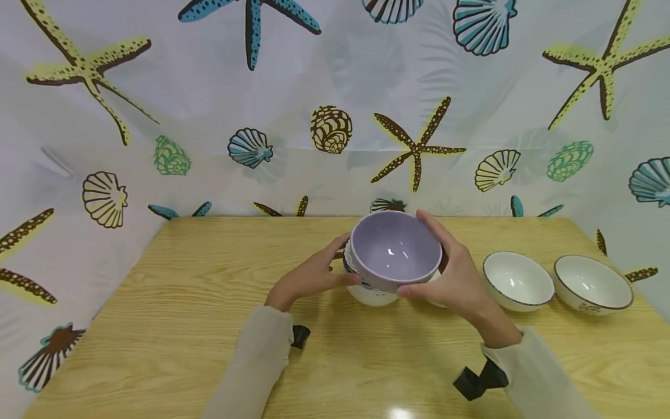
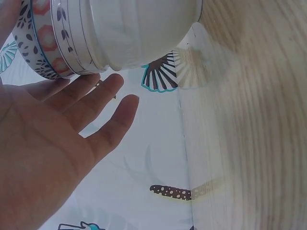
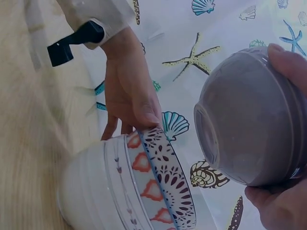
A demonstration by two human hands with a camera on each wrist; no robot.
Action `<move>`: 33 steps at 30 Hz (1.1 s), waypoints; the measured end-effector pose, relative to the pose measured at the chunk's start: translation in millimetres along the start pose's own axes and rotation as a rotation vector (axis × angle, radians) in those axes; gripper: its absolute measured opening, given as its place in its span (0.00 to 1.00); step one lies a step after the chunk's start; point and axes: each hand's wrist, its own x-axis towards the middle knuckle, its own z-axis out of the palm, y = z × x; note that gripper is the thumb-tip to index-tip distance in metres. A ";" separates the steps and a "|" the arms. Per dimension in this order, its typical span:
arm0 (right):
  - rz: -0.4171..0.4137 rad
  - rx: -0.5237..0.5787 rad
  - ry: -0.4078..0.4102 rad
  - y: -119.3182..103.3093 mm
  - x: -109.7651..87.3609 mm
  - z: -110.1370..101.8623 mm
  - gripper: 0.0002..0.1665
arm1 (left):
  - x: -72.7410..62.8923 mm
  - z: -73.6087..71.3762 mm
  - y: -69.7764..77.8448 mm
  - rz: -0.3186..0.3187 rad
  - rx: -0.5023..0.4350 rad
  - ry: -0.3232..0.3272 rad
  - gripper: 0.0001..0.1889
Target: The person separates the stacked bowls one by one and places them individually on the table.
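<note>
My right hand (image 1: 458, 279) holds a purple bowl (image 1: 395, 247) by its rim, thumb at the near side and fingers at the far side. The bowl is tilted, with its inside facing the head camera and its grey-looking outside (image 3: 249, 115) toward the right wrist. Below and to the left is a stack of nested bowls, topped by a patterned bowl (image 3: 168, 177) with red and dark motifs. My left hand (image 1: 311, 279) grips that patterned bowl near the rim, thumb on one side and fingers on the other. Under it sits a white bowl (image 1: 373, 298).
Two white bowls with dark rims, one nearer (image 1: 517, 282) and one farther right (image 1: 594, 285), stand on the wooden table (image 1: 183, 326). Another white bowl (image 1: 437, 301) is mostly hidden behind my right hand. A shell-and-starfish cloth (image 1: 293, 105) hangs behind the table.
</note>
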 end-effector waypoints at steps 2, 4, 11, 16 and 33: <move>-0.013 0.011 0.005 -0.3 -6.1 0.4 0.66 | 0.2 0.2 0.2 -0.002 0.002 0.002 0.52; -0.032 0.027 0.004 -0.4 -12.4 0.5 0.66 | -0.1 0.4 0.3 0.005 0.006 0.003 0.52; -0.107 0.079 -0.027 2.8 -33.4 2.7 0.68 | -2.1 -0.1 -0.4 0.019 0.015 0.008 0.50; -0.149 0.127 -0.046 7.1 -45.5 5.3 0.69 | -1.3 0.4 -1.1 0.006 0.026 0.012 0.52; -0.174 0.206 -0.124 28.6 -72.1 20.1 0.72 | -3.3 2.2 0.6 -0.023 0.023 0.012 0.50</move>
